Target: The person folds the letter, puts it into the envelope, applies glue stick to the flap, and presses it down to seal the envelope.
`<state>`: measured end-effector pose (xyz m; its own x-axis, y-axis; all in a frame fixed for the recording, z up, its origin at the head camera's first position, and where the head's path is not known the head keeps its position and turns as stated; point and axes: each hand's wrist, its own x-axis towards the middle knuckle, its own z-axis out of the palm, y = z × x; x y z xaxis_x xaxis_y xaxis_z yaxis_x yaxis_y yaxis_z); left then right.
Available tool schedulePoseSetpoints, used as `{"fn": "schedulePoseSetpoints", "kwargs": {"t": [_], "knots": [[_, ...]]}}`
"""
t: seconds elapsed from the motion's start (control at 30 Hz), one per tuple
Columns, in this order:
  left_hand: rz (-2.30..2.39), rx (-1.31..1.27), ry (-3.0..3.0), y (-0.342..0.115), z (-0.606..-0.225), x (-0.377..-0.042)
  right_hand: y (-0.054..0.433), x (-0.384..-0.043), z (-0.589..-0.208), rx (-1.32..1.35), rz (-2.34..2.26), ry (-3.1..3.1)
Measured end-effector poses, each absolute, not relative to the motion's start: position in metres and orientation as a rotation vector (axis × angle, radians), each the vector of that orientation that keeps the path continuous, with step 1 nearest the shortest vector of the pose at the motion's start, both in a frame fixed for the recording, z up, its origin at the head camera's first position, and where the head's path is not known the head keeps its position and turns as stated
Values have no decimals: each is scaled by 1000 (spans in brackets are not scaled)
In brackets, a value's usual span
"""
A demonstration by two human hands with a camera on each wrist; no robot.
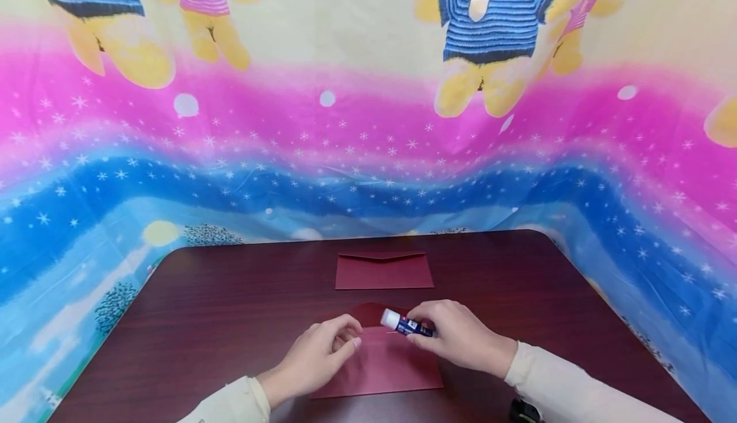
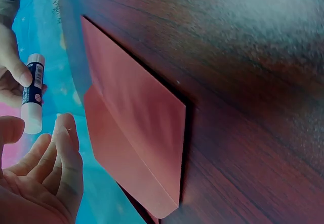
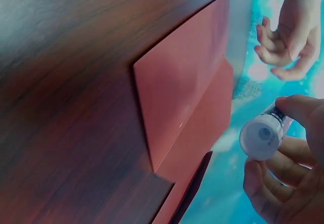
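Observation:
My right hand [image 1: 460, 336] pinches a glue stick [image 1: 407, 324] with a dark blue label and a pale cap, holding it above a red envelope. That envelope [image 1: 391, 362] lies on the table with its flap [image 1: 368, 313] unfolded away from me. To the left, my left hand [image 1: 313, 356] hovers over the envelope's left part, fingers loosely bent and holding nothing. In the left wrist view the glue stick [image 2: 33, 92] appears beyond the left hand's fingers, apart from them. The right wrist view shows the cap end of the glue stick [image 3: 262, 137], which appears covered.
A second red envelope [image 1: 384, 272] lies farther back, its flap slightly raised. The dark wooden table [image 1: 230, 308] reaches a printed curtain [image 1: 345, 154] with bears and snowflakes behind and at both sides. A dark object [image 1: 524, 410] is at the right wrist.

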<state>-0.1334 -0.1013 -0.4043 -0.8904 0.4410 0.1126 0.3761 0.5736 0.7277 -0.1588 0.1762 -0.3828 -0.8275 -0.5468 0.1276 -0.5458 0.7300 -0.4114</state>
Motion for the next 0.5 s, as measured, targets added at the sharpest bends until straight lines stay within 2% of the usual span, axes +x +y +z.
{"fn": "schedulePoseSetpoints", "kwargs": {"t": [0.5], "knots": [[839, 908, 2964, -99, -409, -135, 221, -181, -387, -490, -926, 2862]]}}
